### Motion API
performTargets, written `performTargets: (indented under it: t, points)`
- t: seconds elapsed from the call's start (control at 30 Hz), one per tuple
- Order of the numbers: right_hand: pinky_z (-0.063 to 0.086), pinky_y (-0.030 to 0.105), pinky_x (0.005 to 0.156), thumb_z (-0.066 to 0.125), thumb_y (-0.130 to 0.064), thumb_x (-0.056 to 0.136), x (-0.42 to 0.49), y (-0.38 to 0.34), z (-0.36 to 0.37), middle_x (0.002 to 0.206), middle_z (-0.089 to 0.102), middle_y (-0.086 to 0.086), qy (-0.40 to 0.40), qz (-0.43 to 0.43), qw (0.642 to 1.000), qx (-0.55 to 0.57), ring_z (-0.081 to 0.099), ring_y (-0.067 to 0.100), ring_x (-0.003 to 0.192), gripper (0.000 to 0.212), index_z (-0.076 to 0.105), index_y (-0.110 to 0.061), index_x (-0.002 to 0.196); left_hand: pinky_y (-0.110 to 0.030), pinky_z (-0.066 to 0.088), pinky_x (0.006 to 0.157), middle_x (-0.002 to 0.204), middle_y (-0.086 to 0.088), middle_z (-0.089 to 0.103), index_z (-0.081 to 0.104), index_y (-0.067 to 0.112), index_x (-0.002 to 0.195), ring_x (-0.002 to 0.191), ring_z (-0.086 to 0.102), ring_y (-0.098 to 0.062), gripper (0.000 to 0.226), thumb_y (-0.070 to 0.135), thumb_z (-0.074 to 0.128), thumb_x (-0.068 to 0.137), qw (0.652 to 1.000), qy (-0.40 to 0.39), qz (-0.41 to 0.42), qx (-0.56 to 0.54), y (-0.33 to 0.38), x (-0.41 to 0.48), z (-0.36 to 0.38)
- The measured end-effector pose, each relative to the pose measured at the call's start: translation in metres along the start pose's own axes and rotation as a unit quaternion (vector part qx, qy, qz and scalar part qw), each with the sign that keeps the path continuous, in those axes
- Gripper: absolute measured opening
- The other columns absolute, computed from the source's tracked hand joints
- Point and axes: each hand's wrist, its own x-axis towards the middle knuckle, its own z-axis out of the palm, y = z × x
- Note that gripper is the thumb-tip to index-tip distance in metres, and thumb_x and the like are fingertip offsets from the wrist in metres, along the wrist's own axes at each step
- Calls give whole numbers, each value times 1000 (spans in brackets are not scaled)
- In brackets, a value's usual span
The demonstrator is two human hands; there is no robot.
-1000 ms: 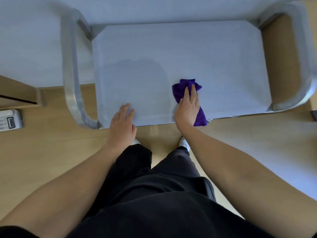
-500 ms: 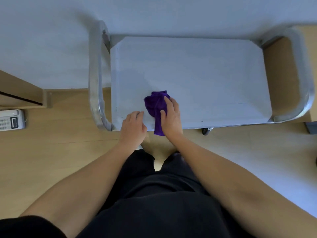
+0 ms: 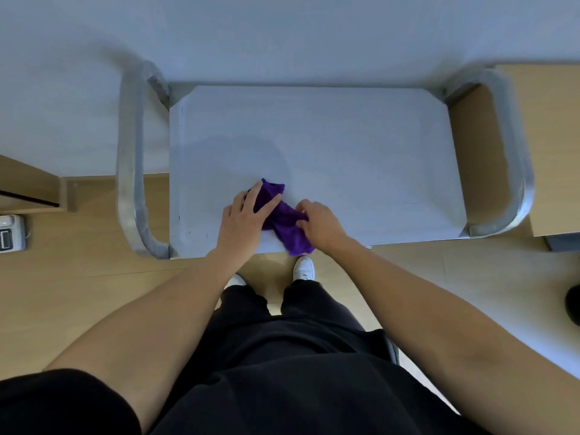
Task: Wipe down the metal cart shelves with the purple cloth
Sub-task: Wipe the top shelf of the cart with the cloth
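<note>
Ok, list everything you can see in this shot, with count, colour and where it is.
cart shelf: one, pale grey metal, centre of view
cart handles: two, silver tube loops, one at each end of the shelf
purple cloth: one, purple, bunched at the shelf's near edge, one end hanging over it
white device: one, white, far left edge on the wood floor, partly cut off
wooden furniture: two pieces, light wood, left edge and right edge
dark object: one, black, right edge, too cut off to identify
shoes: two, white, below the shelf's near edge
trousers: one pair, black, bottom centre
left hand: one, flat on the cloth
right hand: one, fingers curled, gripping the cloth
</note>
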Motion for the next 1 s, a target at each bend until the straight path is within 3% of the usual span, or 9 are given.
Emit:
performTargets:
  t: [0.07, 0.13, 0.27, 0.37, 0.5, 0.6, 0.7, 0.83, 1.0]
  points:
    - [42, 36, 92, 53, -12, 93, 11, 17, -16, 123, 50, 12, 68, -2, 993, -99, 46, 31, 112, 36, 56, -19, 128, -46, 48, 84, 148, -16, 36, 37, 27, 146, 123, 46, -37, 78, -2, 64, 79, 1000, -11, -2, 2, 6, 5, 4]
    - [40, 36, 97, 57, -20, 93, 16, 26, -29, 127, 47, 10, 104, -10, 990, -94, 44, 30, 115, 37, 54, -17, 130, -45, 49, 82, 140, -17, 42, 40, 22, 143, 113, 51, -36, 69, 4, 66, 81, 1000, -10, -25, -10, 11, 12, 4]
    - [42, 37, 96, 74, -49, 76, 4, 28, -28, 121, 49, 4, 13, -68, 995, -70, 44, 24, 111, 52, 57, -19, 114, -43, 47, 79, 121, -15, 46, 44, 22, 141, 101, 50, -33, 62, 9, 65, 84, 999, -8, -41, -11, 14, 31, -5]
    - [40, 35, 98, 73, -36, 79, -5, 33, -9, 127, 44, 4, 36, -78, 992, -97, 41, 26, 118, 46, 54, -21, 118, -43, 42, 85, 130, -12, 42, 55, 23, 127, 115, 44, -32, 45, 15, 65, 85, 998, -25, -51, 1, 13, 40, -11]
    - [45, 37, 93, 59, -23, 93, -2, 32, -4, 123, 53, 5, 96, -95, 989, -58, 49, 27, 112, 25, 64, -14, 116, -44, 39, 93, 141, -3, 46, 61, 15, 102, 132, 40, -27, 17, 16, 65, 85, 1000, 6, -24, -18, 11, 43, -13]
    - [48, 38, 87, 54, -25, 97, 2, 37, -12, 116, 62, 4, 109, -118, 986, -46, 58, 26, 101, 25, 69, -14, 114, -40, 38, 90, 111, 4, 62, 55, 20, 99, 105, 58, -22, 9, 24, 56, 91, 999, 7, -22, -32, 8, 42, -15]
    - [49, 41, 85, 52, -25, 98, 6, 35, -22, 113, 67, 6, 110, -135, 984, -37, 61, 27, 98, 27, 68, -14, 117, -40, 42, 77, 95, 0, 61, 54, 19, 99, 84, 58, -25, 11, 29, 54, 93, 999, 35, -1, -5, 5, 40, -16]
    - [50, 42, 84, 62, -18, 87, 5, 35, -21, 112, 63, 9, 108, -168, 976, -83, 57, 30, 104, 26, 71, -14, 111, -41, 46, 70, 100, -8, 59, 58, 20, 115, 85, 57, -29, 26, 18, 59, 89, 998, 61, 26, 16, 1, 37, -12]
    - [54, 39, 72, 61, -17, 91, -1, 39, -9, 104, 59, 9, 142, -154, 975, -69, 56, 30, 88, 22, 69, -15, 111, -40, 46, 68, 100, -13, 51, 60, 12, 106, 87, 51, -30, 26, 14, 64, 80, 994, 97, 44, 11, 2, 23, -6]
